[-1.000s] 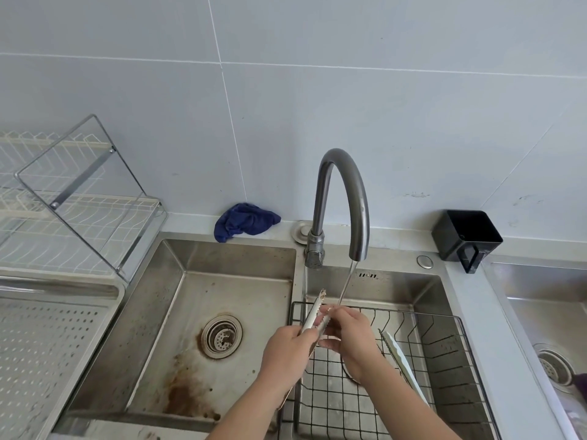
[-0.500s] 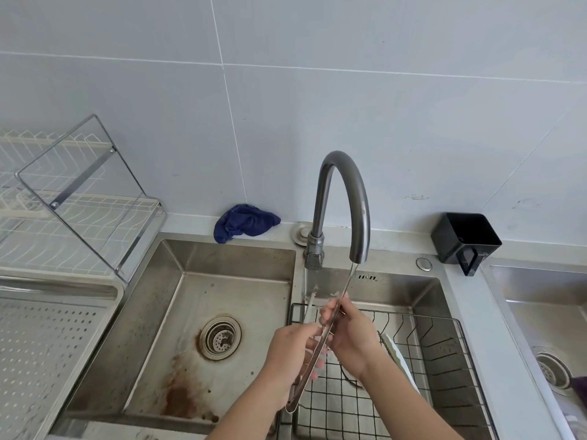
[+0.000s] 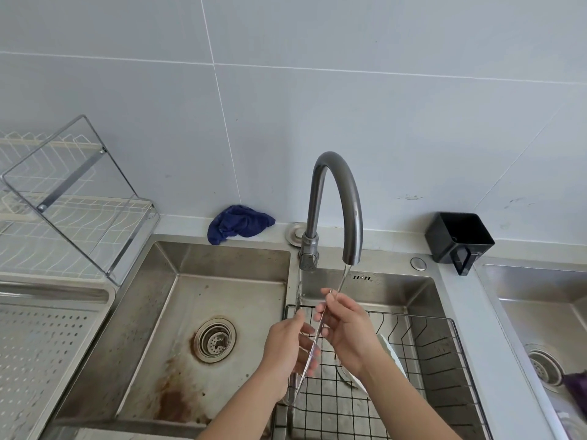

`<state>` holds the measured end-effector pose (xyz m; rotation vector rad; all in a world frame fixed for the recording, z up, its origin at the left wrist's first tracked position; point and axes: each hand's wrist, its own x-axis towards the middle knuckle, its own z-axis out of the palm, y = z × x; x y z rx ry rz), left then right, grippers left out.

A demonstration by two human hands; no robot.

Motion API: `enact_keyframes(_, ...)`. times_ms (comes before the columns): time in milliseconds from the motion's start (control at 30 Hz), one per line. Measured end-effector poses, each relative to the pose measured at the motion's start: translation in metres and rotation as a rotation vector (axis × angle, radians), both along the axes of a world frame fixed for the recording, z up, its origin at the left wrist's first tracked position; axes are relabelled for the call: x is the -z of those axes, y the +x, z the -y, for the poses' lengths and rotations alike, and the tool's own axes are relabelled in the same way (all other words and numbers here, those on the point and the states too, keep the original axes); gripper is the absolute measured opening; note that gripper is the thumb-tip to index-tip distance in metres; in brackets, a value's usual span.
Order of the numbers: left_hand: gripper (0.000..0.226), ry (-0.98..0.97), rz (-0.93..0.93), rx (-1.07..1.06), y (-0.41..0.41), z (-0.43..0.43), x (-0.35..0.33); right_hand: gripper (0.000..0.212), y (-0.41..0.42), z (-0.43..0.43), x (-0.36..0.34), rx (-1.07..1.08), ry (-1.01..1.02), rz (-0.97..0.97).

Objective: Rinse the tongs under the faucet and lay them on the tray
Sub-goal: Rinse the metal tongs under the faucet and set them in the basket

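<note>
Tongs [image 3: 317,333] slant btwn L hand [image 3: 286,349], R hand [image 3: 347,331] (tip at stream [image 3: 343,276]).

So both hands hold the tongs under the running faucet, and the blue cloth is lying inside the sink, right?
Not quite. The blue cloth lies on the ledge behind the sink, against the wall tiles, not inside it; the head view shows this. The rest is right: the left hand and right hand both hold the tongs under the running faucet.

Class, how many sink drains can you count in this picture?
2. The left drain is in the stained basin; the right drain is in the far-right sink. Another may lie hidden under the wire rack.
</note>
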<state>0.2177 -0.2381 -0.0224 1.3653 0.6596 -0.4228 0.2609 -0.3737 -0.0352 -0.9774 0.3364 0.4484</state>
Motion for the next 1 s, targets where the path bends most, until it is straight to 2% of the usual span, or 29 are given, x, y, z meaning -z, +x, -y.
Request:
enact_keyframes(67,0.037,0.029,0.053,-0.013,0.001,0.003,0.000,0.015,0.000,-0.003,0.003,0.041,-0.211,0.075)
enact_keyframes(167,0.012,0.088,0.153,0.040,-0.005,0.003,0.001,0.015,0.000,-0.003,0.005,0.064,-0.376,0.124)
enact_keyframes(267,0.021,0.210,0.172,0.119,-0.013,0.002,0.007,0.020,-0.003,0.001,0.005,0.052,-0.463,0.136)
enact_keyframes(333,0.019,0.340,0.184,0.160,-0.016,0.001,0.007,0.026,-0.005,0.001,0.006,0.032,-0.508,0.144)
enact_keyframes(433,0.018,0.423,0.226,0.176,-0.018,0.000,0.010,0.023,-0.007,-0.003,0.009,0.033,-0.534,0.143)
enact_keyframes(567,0.003,0.493,0.226,0.173,-0.020,-0.002,0.015,0.020,-0.005,-0.006,0.010,0.047,-0.528,0.141)
enact_keyframes(767,0.020,0.414,0.153,0.167,-0.022,-0.005,0.013,0.019,-0.009,-0.005,0.011,0.031,-0.496,0.101)
enact_keyframes(1000,0.008,0.452,0.153,0.209,-0.029,0.000,0.013,0.027,-0.011,-0.003,0.014,0.055,-0.587,0.093)
